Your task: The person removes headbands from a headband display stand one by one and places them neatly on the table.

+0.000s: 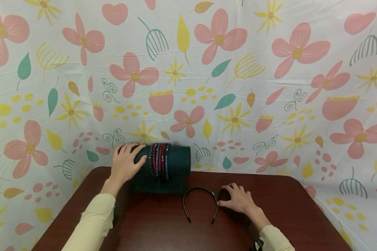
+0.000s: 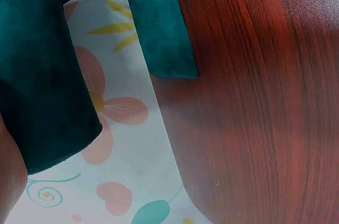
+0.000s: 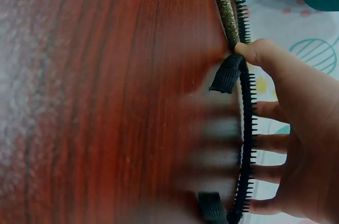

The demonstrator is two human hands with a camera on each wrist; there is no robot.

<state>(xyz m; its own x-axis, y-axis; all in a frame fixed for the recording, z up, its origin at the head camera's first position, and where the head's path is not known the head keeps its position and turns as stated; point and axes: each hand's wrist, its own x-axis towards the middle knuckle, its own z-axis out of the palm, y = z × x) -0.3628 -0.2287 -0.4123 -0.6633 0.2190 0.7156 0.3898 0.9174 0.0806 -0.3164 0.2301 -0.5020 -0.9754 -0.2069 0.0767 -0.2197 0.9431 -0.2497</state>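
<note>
A dark green velvet display stand with a round bar stands at the back of the table. Several beaded headbands in blue, red and black sit around its bar. My left hand holds the bar's left end, fingers over the top and thumb on the front. Just in front of the stand, a glittery headband lies on the table, its ends towards me. To its right, my right hand holds a black toothed headband; fingers are behind the teeth, their tips hidden. The thumb sits where both headbands meet.
The dark red-brown wooden table reaches back to a white cloth printed with flowers and leaves. In the left wrist view, the stand's flat base shows on the table near its back edge.
</note>
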